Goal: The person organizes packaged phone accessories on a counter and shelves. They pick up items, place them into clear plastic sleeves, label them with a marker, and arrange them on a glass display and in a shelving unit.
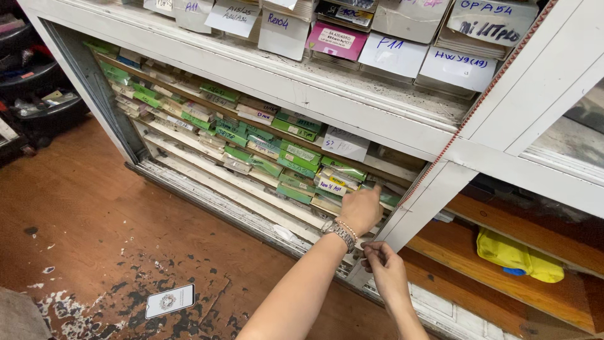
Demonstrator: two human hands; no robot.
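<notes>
A small shop's stockroom — a white cabinet [352, 107] holds rows of flat green boxes [251, 141] with handwritten labels. On top of the cabinet stand more labelled boxes [393, 53]. Below it lies a worn wooden floor [82, 214] — scuffed and paint-flecked.

Left hand [360, 209] reaches forward on an outstretched arm, fingers curled and hidden. Right hand [385, 266] hangs lower, fingers [371, 250] pinched together.
</notes>
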